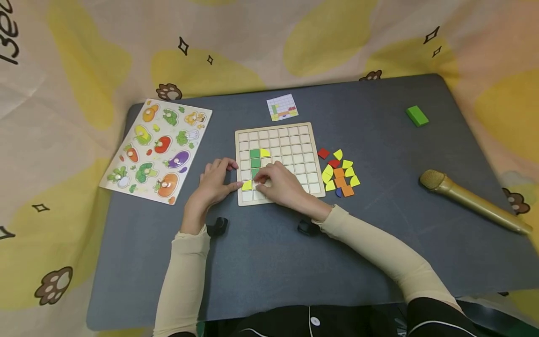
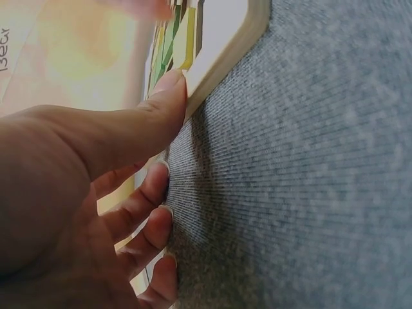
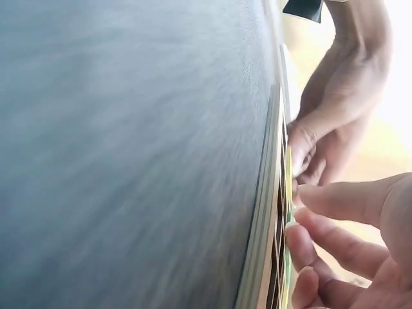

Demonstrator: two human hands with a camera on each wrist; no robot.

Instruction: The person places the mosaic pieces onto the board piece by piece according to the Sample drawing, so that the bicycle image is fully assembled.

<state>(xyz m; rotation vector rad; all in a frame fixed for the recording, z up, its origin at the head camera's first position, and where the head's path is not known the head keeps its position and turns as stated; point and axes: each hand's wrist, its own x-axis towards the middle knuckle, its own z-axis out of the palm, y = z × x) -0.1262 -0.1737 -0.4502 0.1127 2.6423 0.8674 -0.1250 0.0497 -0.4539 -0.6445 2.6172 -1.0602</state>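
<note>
"Where's our grid board (image 1: pixel 291 150)?"
"On the table (image 1: pixel 261 267); our left hand (image 1: pixel 213 184), thumb and fingers apart, touches its edge."
"Our right hand (image 1: pixel 281 185)?"
"Over it; we can't tell whether it pinches anything."

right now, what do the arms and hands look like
Left sleeve and right sleeve are cream, wrist-length; black fabric with white piping shows above the right one. Left hand and right hand wear no gloves. A small black device sits at each wrist.
</note>
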